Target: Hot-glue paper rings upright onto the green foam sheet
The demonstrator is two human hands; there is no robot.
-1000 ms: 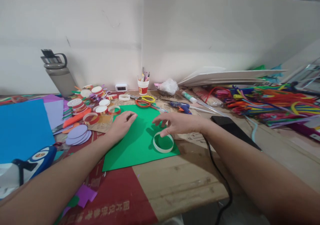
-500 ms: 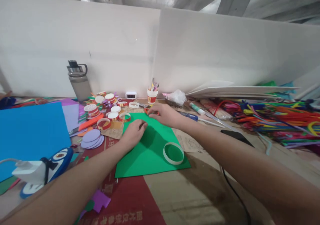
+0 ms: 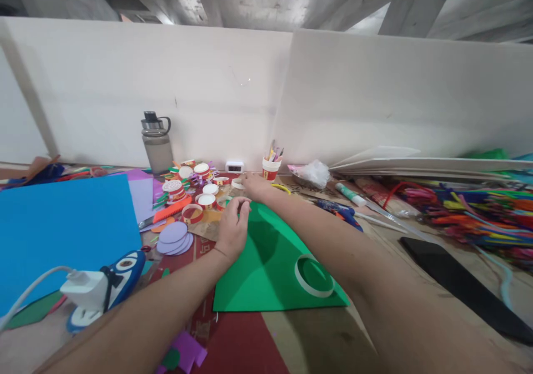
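My left hand (image 3: 234, 227) is over the left edge of a green foam sheet (image 3: 270, 285), thumb and fingers closed together; anything between them is too small to make out. Further back, my right hand (image 3: 255, 188) reaches across the sheet's far end. Its fingertips are at a small white paper ring (image 3: 237, 183), and the back of the hand partly hides them. A larger white ring (image 3: 315, 276) lies on the sheet under my right forearm. Red-and-white paper rings (image 3: 192, 213) and white-topped cup pieces (image 3: 206, 200) sit just left of my hands.
Left are an orange utility knife (image 3: 170, 210), lilac discs (image 3: 174, 235), a blue sheet (image 3: 62, 235) and a power strip (image 3: 125, 274). Behind stand a bottle (image 3: 157, 146) and a pen cup (image 3: 271, 167). Right are a glue stick (image 3: 350, 195), a black phone-like slab (image 3: 462, 285) and pipe cleaners (image 3: 466, 207).
My right hand has moved left and back to the small white ring. My left hand has turned more upright by the sheet's left edge. The camera view has shifted.
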